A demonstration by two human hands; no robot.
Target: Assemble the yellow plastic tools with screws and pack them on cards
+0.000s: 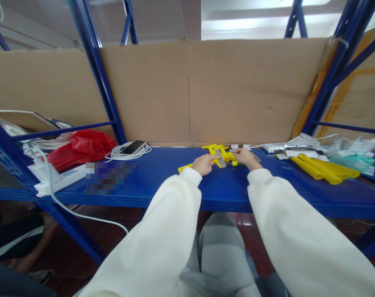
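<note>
My left hand (pixel 202 164) is closed around what looks like a yellow-handled scraper, whose handle end (pixel 185 168) sticks out on the left. A flat grey metal blade (pixel 220 158) shows just beyond its fingertips. My right hand (pixel 245 157) has its fingers pinched together at the right side of the yellow pieces; what they hold is too small to make out. Between and behind both hands lie several yellow plastic parts (pixel 225 154), some T-shaped. Small black-and-white items (pixel 240 146) lie just behind my right hand.
Yellow tubes (pixel 319 171) and silvery packets (pixel 298 146) lie right on the blue shelf (pixel 162 177). To the left are a phone (pixel 133 147) on coiled white cable (pixel 113 153), a red bag (pixel 85 148) and a white power strip (pixel 63 180). Cardboard (pixel 230 90) stands behind. Another person's leg (pixel 17 237) shows lower left.
</note>
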